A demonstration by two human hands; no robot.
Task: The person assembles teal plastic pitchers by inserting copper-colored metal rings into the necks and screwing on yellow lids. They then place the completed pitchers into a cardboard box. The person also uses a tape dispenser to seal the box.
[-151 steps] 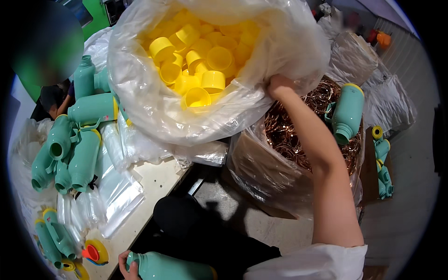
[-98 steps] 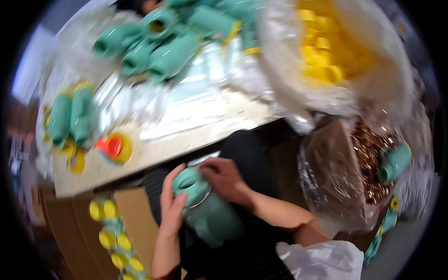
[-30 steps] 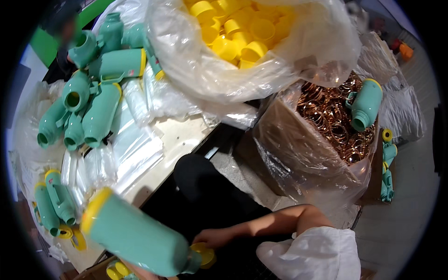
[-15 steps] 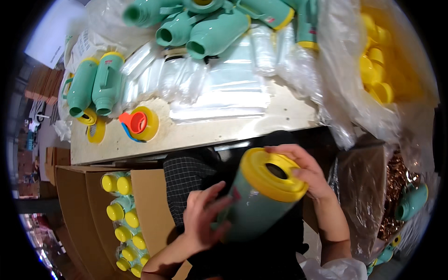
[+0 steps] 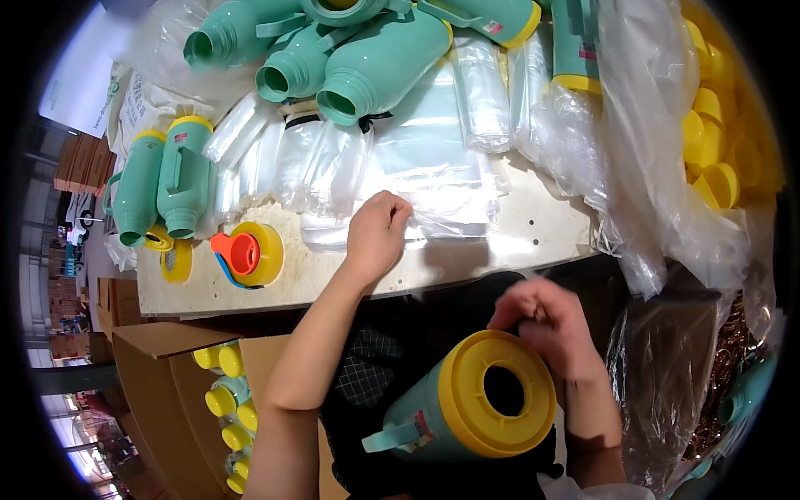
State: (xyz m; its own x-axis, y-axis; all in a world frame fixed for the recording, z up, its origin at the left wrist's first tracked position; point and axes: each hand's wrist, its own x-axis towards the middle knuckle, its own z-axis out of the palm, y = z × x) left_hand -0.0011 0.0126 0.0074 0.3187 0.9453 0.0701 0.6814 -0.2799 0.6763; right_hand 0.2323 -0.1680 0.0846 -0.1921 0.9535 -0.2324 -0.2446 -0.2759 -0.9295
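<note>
We observe the left hand over the table, its fingers drawn narrow and pinching the near part of the flat stack of clear plastic bags. The right hand is blurred, fingers curled, just beside the rim of the yellow base of a teal flask; we cannot tell whether it touches or grips. The flask is at the person's lap, tilted, its base with a round dark opening facing up and its handle pointing left.

On the table we note several teal flasks lying at the back, two more at the left, and an orange piece on a yellow disc. Below the table, at left, an open carton holds yellow-capped items. At right we record a plastic sack of yellow cups.
</note>
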